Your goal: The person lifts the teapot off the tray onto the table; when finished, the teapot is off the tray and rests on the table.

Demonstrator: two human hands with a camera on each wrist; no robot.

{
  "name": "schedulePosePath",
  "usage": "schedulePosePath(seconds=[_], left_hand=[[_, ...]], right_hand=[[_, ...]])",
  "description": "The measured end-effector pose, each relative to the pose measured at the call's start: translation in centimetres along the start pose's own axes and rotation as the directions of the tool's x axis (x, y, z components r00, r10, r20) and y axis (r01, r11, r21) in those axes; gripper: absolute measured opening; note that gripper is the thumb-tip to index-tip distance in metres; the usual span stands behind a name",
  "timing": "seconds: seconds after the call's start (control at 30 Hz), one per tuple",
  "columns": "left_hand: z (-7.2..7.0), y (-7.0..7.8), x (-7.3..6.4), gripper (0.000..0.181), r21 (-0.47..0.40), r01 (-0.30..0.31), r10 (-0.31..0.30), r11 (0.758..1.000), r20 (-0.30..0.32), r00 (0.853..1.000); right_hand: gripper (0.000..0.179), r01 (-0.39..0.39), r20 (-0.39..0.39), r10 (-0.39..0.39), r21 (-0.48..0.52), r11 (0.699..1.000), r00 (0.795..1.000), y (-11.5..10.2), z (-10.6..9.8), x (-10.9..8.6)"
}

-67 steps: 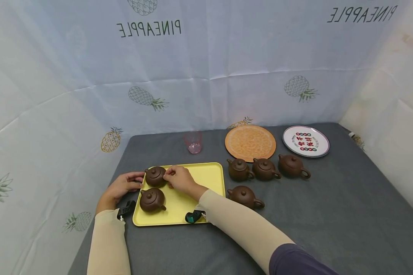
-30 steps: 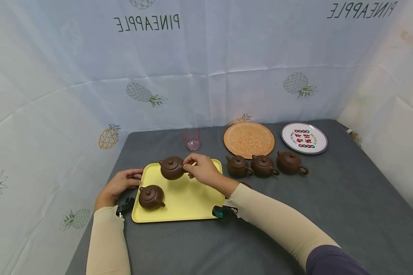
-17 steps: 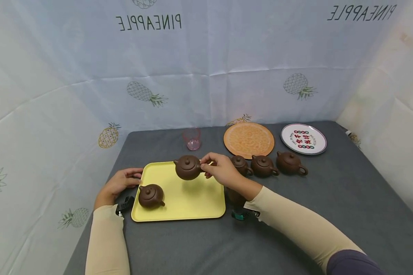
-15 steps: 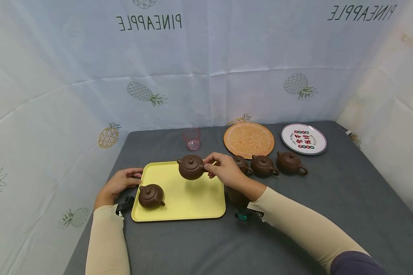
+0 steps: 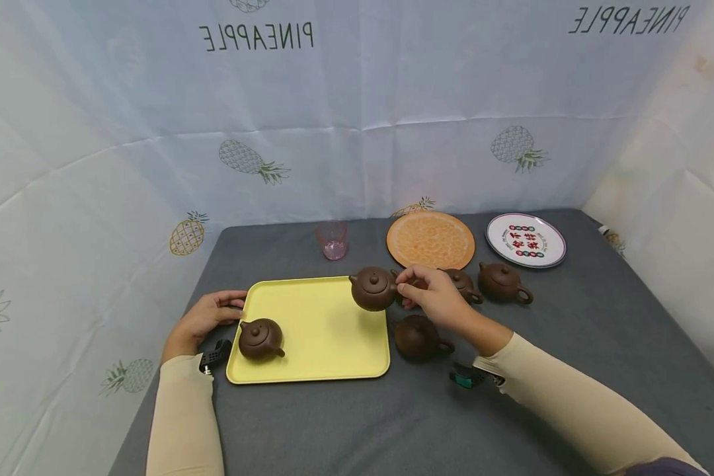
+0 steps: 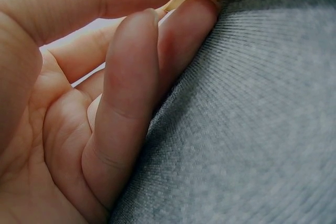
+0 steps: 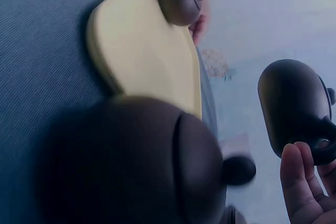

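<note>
My right hand (image 5: 431,296) pinches the handle of a small dark brown teapot (image 5: 373,289), held up over the right edge of the yellow tray (image 5: 309,380). In the right wrist view this teapot (image 7: 291,103) hangs at the right, fingers (image 7: 296,177) at its handle. Another brown teapot (image 5: 260,339) sits on the tray's left side. My left hand (image 5: 207,316) is at the tray's left rim; in the left wrist view its thumb and fingertips (image 6: 194,17) meet at the yellow rim. Below my right hand stands a third teapot (image 5: 418,338) on the cloth.
Behind my right hand, a row of brown teapots (image 5: 502,283) is partly covered by the hand. An orange round mat (image 5: 431,241), a white plate with red lettering (image 5: 526,240) and a pinkish clear cup (image 5: 333,241) stand along the back, before a pineapple-print curtain (image 5: 363,86).
My right hand has lifted the teapot off the tray's back left and carried it rightward to the tray's right edge. The left hand has stayed at the rim.
</note>
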State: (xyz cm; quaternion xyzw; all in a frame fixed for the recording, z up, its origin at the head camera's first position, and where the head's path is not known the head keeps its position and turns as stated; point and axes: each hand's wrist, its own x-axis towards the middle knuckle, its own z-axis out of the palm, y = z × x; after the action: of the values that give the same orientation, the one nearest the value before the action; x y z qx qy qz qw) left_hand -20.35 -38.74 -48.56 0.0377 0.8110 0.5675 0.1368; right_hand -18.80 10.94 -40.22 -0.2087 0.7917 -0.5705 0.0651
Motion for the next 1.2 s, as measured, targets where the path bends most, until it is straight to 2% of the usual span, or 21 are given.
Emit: schedulePosePath(seconds=[0.27, 0.53, 0.9, 1.2], left_hand=[[0.1, 0.2, 0.0, 0.057, 0.011, -0.002, 0.002, 1.0, 0.004, 1.0], [0.0, 0.2, 0.0, 0.058, 0.011, 0.0, 0.0, 1.0, -0.003, 1.0], [0.3, 0.5, -0.1, 0.059, 0.054, 0.007, -0.006, 0.999, -0.013, 1.0], [0.3, 0.3, -0.2, 0.06, 0.039, 0.003, -0.003, 0.999, -0.01, 1.0]], right_hand=[[0.014, 0.017, -0.048, -0.019, -0.032, 0.999, 0.999, 1.3, -2.9, -2.2], [0.014, -0.009, -0.077, 0.006, -0.047, 0.999, 0.997, 1.9, -5.3, -4.4], [0.014, -0.026, -0.121, 0.017, -0.075, 0.997, 0.992, 3.2, -7.0, -7.3], [0.014, -0.055, -0.164, 0.04, -0.085, 0.995, 0.986, 4.6, -7.9, -9.2]])
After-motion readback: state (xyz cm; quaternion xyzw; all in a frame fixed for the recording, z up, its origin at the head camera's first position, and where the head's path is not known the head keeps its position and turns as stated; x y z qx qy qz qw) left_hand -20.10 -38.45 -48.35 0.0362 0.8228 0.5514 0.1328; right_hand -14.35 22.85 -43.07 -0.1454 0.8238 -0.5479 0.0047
